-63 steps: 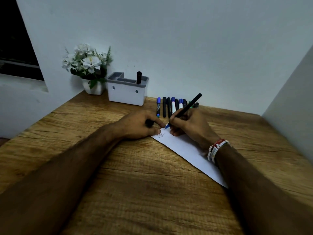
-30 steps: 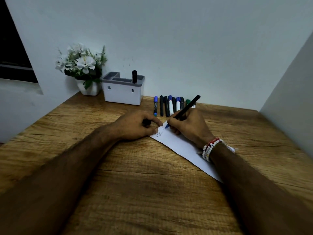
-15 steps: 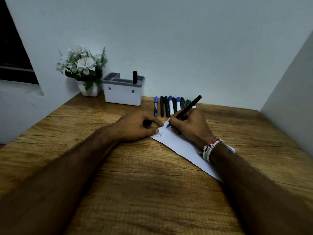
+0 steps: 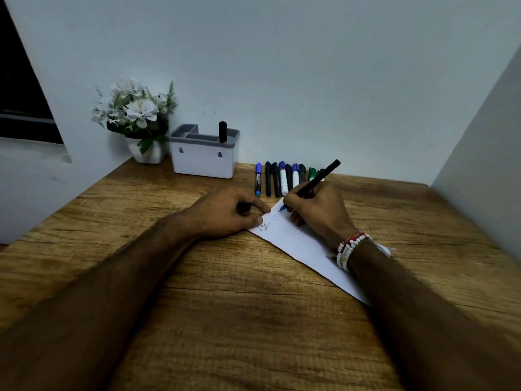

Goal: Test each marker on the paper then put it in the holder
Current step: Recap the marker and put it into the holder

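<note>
Your right hand pinches a black marker in a writing grip, blue tip down on the far corner of the paper. Two small scribbles sit just left of the tip. Your left hand rests at that same corner, thumb on the sheet, fingers curled round a small dark thing. It's probably the cap, but it's too dark to confirm.

Just beyond your right fingertips the untested markers lie side by side in a row. Further left and back is the holder, with one black marker standing in its right slot.

Status: one marker done, one mid-test, the row left. Early days. The marker in hand needs capping, then goes in the holder.
</note>
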